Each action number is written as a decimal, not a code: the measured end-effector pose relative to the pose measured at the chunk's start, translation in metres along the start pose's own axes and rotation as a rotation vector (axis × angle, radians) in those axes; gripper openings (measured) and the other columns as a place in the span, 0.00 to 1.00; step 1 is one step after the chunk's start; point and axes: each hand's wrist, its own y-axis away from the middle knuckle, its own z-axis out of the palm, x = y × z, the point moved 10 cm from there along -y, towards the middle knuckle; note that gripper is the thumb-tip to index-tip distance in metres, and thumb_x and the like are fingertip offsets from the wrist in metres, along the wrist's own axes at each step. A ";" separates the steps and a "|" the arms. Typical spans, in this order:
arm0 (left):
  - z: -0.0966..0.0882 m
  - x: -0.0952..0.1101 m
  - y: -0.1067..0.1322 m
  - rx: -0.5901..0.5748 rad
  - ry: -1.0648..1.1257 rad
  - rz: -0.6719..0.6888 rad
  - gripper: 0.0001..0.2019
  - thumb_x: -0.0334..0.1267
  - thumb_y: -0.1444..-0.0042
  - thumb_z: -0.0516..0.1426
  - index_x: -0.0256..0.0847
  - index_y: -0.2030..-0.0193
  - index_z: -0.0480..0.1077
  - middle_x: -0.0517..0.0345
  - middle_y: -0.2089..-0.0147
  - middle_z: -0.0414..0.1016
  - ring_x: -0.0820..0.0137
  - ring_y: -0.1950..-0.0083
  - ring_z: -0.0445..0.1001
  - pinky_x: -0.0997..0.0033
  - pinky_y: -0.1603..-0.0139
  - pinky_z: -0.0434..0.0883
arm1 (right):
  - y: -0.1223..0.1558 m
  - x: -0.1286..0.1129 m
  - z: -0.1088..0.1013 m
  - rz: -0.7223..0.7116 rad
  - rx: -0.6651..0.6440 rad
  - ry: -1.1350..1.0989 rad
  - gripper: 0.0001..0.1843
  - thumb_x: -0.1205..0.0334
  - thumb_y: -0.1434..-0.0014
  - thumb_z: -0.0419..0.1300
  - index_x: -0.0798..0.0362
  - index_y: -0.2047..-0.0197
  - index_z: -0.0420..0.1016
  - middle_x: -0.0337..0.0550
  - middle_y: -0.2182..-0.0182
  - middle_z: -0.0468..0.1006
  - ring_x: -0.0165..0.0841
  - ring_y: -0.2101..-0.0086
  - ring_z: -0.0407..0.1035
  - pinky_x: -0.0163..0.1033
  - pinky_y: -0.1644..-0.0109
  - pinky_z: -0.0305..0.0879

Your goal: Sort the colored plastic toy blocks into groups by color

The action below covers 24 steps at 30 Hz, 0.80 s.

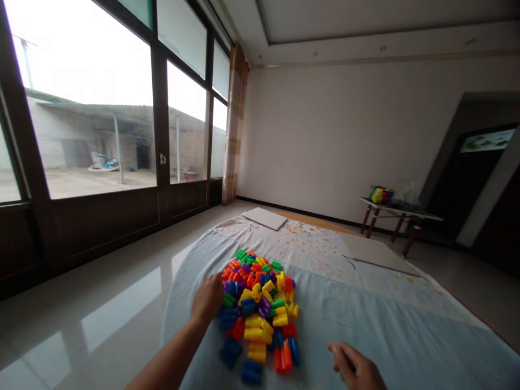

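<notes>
A heap of plastic building pieces [257, 292] in red, orange, yellow, blue, green and purple lies on the cloth-covered surface. Many of them look like paired tubes. At the heap's left edge is my left hand [208, 297], back upward, with its fingers curled against the pieces; the fingertips are hidden, so what they hold does not show. My right hand [356, 367] hovers over the pale blue cloth [365, 319], right of the heap and apart from it. Its fingers are bent together, with no piece visible in them. Nearest to it is an orange piece [283, 357].
A flat pale board [265, 218] lies at the far end of the cloth, and another board [379, 253] lies to the right. Behind stands a small table [422, 215] bearing a colourful bag [381, 194]. Glass doors [162, 124] line the left side beyond the tiled floor.
</notes>
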 end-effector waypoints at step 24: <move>0.038 -0.058 -0.026 -0.112 -0.359 -0.043 0.23 0.36 0.39 0.39 0.42 0.44 0.67 0.61 0.39 0.65 0.67 0.36 0.57 0.61 0.36 0.50 | -0.160 -0.180 0.254 -0.436 -0.483 0.842 0.20 0.51 0.47 0.53 0.49 0.54 0.74 0.52 0.50 0.71 0.48 0.47 0.59 0.59 0.44 0.49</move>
